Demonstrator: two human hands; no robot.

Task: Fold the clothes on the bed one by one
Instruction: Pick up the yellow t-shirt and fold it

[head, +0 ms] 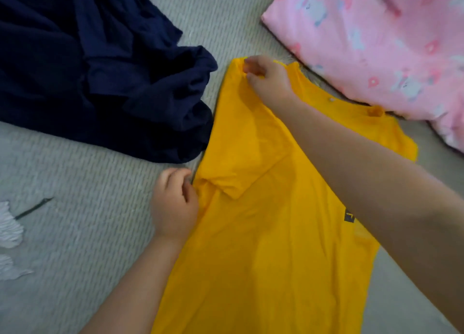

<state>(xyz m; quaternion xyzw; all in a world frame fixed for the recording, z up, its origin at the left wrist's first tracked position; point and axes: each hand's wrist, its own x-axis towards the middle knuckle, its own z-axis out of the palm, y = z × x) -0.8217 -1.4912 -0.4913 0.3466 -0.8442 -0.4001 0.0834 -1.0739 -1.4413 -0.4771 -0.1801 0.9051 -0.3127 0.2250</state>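
While the grey bed cover [82,233] carries everything, the biggest piece on it is the dark blue garment [95,64], which lies crumpled at the upper left and is not folded yet. At the upper right there is a pink pillow [376,44] with a cartoon print. Between them, in the middle, the yellow T-shirt [263,233] lies spread flat, and its left sleeve is already turned inward over the body. The right hand [268,80] reaches across and pinches the shirt at the far shoulder corner. The left hand [174,208] grips the left edge of the shirt, just under the turned sleeve. I judge that the side fold of this shirt is in hand. The next move probably needs both hands to carry this long edge toward the middle together, so the fold line stays straight.
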